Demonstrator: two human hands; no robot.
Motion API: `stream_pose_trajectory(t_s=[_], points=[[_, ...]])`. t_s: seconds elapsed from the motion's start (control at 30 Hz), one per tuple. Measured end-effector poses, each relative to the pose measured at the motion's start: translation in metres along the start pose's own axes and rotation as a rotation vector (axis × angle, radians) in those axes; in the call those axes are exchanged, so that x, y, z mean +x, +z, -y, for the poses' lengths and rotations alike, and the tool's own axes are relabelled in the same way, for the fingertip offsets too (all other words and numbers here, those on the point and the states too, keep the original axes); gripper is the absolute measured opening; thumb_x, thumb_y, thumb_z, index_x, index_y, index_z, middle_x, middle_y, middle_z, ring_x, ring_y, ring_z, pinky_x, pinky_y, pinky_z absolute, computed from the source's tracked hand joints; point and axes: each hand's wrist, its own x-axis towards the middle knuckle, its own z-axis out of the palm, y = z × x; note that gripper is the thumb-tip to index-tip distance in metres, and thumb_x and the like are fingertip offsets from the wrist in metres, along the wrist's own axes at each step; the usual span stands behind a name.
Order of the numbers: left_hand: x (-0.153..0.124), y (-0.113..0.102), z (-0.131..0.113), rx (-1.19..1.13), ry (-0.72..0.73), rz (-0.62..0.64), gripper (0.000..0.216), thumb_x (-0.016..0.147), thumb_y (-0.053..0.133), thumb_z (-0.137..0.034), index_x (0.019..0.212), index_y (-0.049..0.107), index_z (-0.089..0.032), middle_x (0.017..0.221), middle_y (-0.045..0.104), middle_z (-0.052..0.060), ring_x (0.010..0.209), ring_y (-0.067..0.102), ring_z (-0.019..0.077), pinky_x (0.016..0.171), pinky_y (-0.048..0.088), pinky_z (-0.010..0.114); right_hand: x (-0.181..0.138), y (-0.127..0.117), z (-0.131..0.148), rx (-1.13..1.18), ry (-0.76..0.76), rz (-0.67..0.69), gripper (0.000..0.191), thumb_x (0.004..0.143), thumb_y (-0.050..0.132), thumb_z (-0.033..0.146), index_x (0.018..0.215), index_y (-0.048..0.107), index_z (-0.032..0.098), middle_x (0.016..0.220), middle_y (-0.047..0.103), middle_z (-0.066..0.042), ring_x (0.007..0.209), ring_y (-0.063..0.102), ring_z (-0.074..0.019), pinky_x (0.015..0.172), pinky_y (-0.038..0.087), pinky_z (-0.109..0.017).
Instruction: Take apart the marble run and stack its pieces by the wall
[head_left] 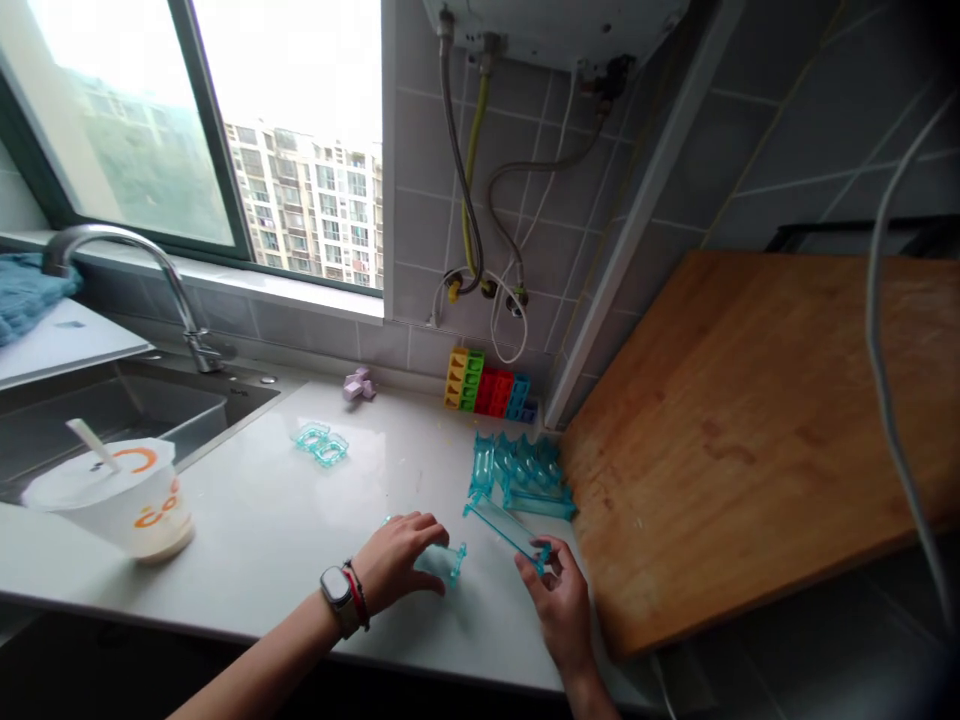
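My left hand (401,560), with a watch on its wrist, is closed over a small clear teal plastic piece (452,560) that rests on the white countertop (285,510). My right hand (559,600) pinches one end of a long clear teal plastic strip (504,525), which slants up to the left just above the counter. Behind the strip lies a cluster of teal plastic parts (525,470) by the edge of the wooden board (750,430).
A small teal tray piece (321,443) and a lilac piece (358,384) lie farther back. Coloured blocks (487,385) stand against the tiled wall. A white paper cup with a straw (120,495) sits left, beside the sink (112,410) and tap (142,270). Hoses hang from a wall heater.
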Motion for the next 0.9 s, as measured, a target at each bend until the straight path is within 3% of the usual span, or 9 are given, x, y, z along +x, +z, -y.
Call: stream_pose_trajectory(t_s=[0.23, 0.4, 0.5, 0.57, 0.63, 0.77, 0.9], points=[[0.02, 0.023, -0.008, -0.039, 0.056, 0.036, 0.054, 0.07, 0.088, -0.049, 0.112, 0.068, -0.022, 0.11, 0.071, 0.009, 0.099, 0.066, 0.0306, 0.083, 0.054, 0.043, 0.001, -0.001, -0.001, 0.062, 0.048, 0.023, 0.046, 0.082, 0.077, 0.05, 0.112, 0.06, 0.018, 0.109, 0.068, -0.01, 0.086, 0.066, -0.0208, 0.069, 0.053, -0.027], [0.013, 0.024, -0.004, -0.114, 0.124, -0.037, 0.081, 0.066, 0.093, -0.041, 0.137, 0.057, -0.022, 0.123, 0.069, 0.013, 0.114, 0.064, 0.0331, 0.095, 0.054, 0.047, 0.002, -0.001, -0.001, 0.079, 0.059, 0.037, 0.046, 0.082, 0.077, 0.048, 0.112, 0.06, 0.018, 0.109, 0.068, -0.01, 0.088, 0.067, -0.0208, 0.073, 0.053, -0.028], [-0.004, 0.01, 0.015, -0.216, 0.178, -0.19, 0.075, 0.075, 0.087, -0.041, 0.141, 0.055, -0.025, 0.133, 0.066, 0.012, 0.126, 0.059, 0.0298, 0.107, 0.049, 0.045, 0.002, -0.002, 0.0, 0.089, 0.075, 0.036, 0.046, 0.082, 0.078, 0.048, 0.112, 0.06, 0.018, 0.107, 0.067, -0.009, 0.088, 0.067, -0.0204, 0.075, 0.054, -0.029], [-0.018, -0.001, 0.034, -0.291, 0.107, -0.304, 0.056, 0.083, 0.08, -0.043, 0.133, 0.061, -0.025, 0.131, 0.067, 0.011, 0.123, 0.062, 0.0267, 0.107, 0.05, 0.043, 0.002, -0.003, 0.0, 0.086, 0.075, 0.037, 0.045, 0.083, 0.077, 0.048, 0.112, 0.06, 0.018, 0.107, 0.067, -0.008, 0.087, 0.066, -0.0196, 0.075, 0.054, -0.028], [-0.029, -0.01, 0.055, -0.372, 0.01, -0.342, 0.053, 0.084, 0.078, -0.046, 0.13, 0.063, -0.025, 0.13, 0.068, 0.011, 0.119, 0.064, 0.0264, 0.106, 0.051, 0.043, 0.001, -0.004, 0.001, 0.07, 0.063, 0.053, 0.046, 0.083, 0.077, 0.047, 0.113, 0.061, 0.018, 0.107, 0.068, -0.009, 0.085, 0.066, -0.0191, 0.073, 0.054, -0.028], [-0.039, -0.011, 0.081, -0.542, -0.06, -0.248, 0.063, 0.079, 0.081, -0.047, 0.135, 0.063, -0.027, 0.138, 0.066, 0.01, 0.128, 0.06, 0.029, 0.108, 0.049, 0.044, -0.001, 0.003, 0.006, -0.033, -0.009, 0.103, 0.044, 0.081, 0.079, 0.046, 0.111, 0.064, 0.018, 0.104, 0.069, -0.009, 0.083, 0.065, -0.0202, 0.073, 0.054, -0.03], [-0.037, -0.006, 0.082, -0.6, -0.016, -0.191, 0.073, 0.076, 0.084, -0.043, 0.142, 0.058, -0.026, 0.139, 0.066, 0.011, 0.131, 0.059, 0.0288, 0.114, 0.043, 0.048, -0.004, 0.022, 0.017, -0.077, -0.11, 0.177, 0.04, 0.083, 0.077, 0.045, 0.111, 0.065, 0.02, 0.107, 0.068, -0.009, 0.092, 0.066, -0.0228, 0.077, 0.054, -0.032]])
